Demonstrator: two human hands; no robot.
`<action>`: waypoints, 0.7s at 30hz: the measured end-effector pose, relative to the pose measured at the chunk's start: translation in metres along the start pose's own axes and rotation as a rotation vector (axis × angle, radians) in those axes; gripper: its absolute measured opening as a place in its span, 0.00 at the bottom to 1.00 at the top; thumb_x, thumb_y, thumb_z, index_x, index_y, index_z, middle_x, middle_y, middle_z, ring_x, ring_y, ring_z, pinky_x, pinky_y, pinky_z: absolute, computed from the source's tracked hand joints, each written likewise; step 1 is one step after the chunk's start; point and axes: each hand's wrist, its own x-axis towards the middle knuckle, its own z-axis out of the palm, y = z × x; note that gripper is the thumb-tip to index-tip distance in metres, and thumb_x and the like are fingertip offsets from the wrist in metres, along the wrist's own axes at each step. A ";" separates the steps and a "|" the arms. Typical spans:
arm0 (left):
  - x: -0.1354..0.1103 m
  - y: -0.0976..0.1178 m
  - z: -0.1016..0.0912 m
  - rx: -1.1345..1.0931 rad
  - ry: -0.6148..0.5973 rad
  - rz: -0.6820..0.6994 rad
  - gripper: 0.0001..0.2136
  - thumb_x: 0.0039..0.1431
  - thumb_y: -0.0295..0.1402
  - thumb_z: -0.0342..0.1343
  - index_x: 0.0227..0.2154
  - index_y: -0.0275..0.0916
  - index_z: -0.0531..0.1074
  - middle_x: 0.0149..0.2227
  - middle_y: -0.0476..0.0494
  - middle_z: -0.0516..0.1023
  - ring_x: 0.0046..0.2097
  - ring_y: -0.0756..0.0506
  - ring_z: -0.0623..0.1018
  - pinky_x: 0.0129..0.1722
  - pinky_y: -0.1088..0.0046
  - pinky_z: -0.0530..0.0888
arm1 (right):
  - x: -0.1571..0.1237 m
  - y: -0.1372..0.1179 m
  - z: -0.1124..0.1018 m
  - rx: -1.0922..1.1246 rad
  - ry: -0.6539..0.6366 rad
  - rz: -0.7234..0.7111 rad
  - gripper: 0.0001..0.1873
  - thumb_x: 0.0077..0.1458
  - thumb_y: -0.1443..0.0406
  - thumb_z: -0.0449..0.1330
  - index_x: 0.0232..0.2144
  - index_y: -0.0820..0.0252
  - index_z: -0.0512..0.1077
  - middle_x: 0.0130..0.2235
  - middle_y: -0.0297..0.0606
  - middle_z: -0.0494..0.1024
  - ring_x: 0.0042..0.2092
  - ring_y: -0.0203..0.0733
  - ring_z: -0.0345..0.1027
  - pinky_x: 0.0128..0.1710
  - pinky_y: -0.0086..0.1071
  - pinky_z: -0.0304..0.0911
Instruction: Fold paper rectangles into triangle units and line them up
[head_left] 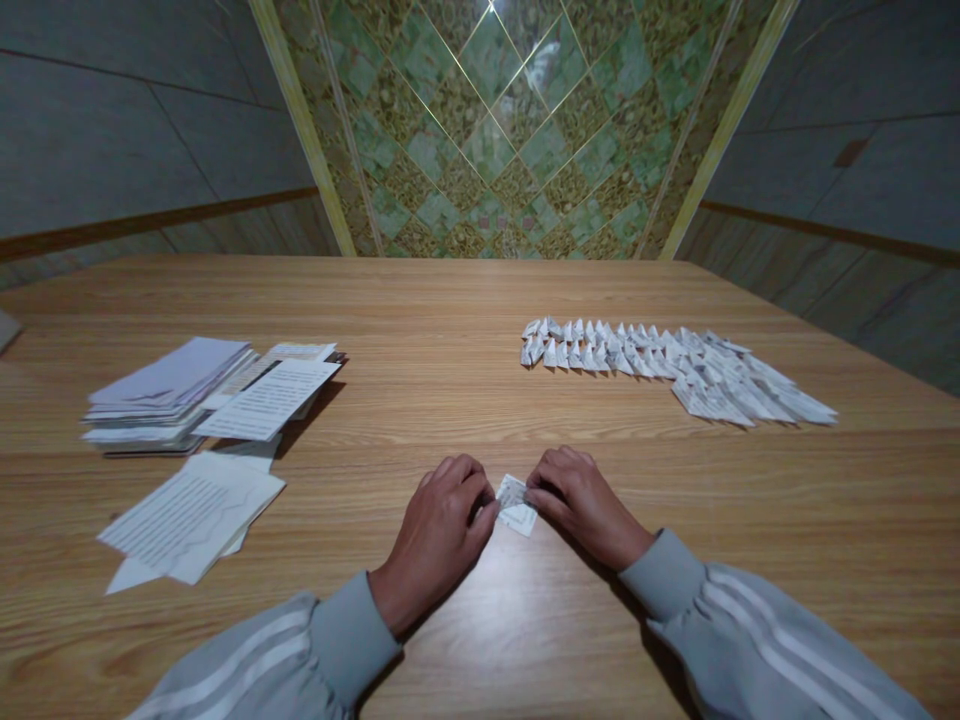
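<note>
A small folded piece of printed paper [516,508] lies at the middle of the table's near side, between my two hands. My left hand [448,515] pinches its left corner between thumb and curled fingers. On the opposite corner, my right hand [585,500] grips the paper with its fingers closed. The paper looks roughly diamond-shaped, with a crease across its middle. My fingertips hide both of its side corners.
Rows of folded paper pieces [622,350] stand at the right on the wooden table [420,300]. At left lie a thick stack of paper [165,385] and loose printed sheets [187,510]. A tiled wall [495,130] rises beyond the far edge.
</note>
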 end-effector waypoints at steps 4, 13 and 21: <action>0.001 0.001 0.000 0.021 0.012 -0.040 0.04 0.59 0.27 0.57 0.29 0.38 0.71 0.37 0.44 0.73 0.42 0.41 0.71 0.41 0.64 0.67 | 0.001 -0.002 0.002 -0.010 0.015 0.065 0.05 0.59 0.65 0.64 0.31 0.59 0.74 0.34 0.35 0.75 0.41 0.43 0.66 0.42 0.36 0.54; 0.000 0.004 -0.001 0.061 0.018 -0.061 0.04 0.58 0.28 0.58 0.29 0.39 0.70 0.37 0.45 0.73 0.41 0.41 0.71 0.41 0.64 0.66 | 0.002 -0.008 0.001 -0.094 0.025 0.142 0.08 0.58 0.63 0.65 0.29 0.60 0.72 0.34 0.35 0.74 0.41 0.43 0.65 0.41 0.36 0.52; 0.000 0.002 0.002 0.082 0.039 -0.049 0.04 0.59 0.28 0.57 0.29 0.40 0.69 0.36 0.46 0.72 0.40 0.42 0.71 0.38 0.65 0.65 | 0.002 -0.013 0.000 -0.162 0.023 0.166 0.09 0.59 0.62 0.64 0.29 0.60 0.71 0.34 0.36 0.74 0.40 0.44 0.65 0.40 0.36 0.52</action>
